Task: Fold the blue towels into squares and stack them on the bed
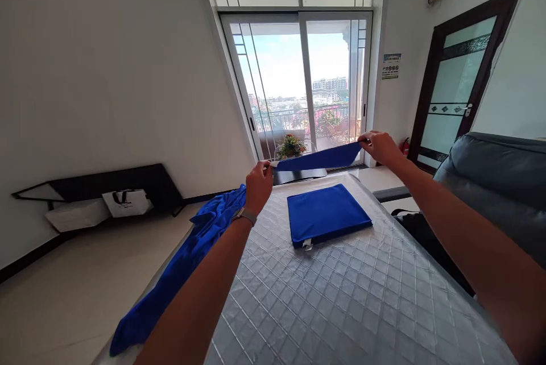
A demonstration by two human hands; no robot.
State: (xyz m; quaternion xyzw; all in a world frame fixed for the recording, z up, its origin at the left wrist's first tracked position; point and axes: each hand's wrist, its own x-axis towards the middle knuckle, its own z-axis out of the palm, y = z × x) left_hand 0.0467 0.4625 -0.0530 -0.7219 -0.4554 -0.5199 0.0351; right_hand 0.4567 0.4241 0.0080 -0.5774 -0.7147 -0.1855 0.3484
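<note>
The left hand (259, 184) and the right hand (381, 146) each pinch one corner of a blue cloth (323, 158) — it hangs stretched between them, in the air above the silver quilted mattress (341, 297). Below it lies a neatly folded blue stack (327, 212); crumpled blue fabric (181, 274) lies along the mattress's left side — near the left arm.

Holds left arm (200, 285) and right arm (452, 211) outstretched. Pinches with left grip (259, 186) and right grip (380, 148), set well apart.
</note>
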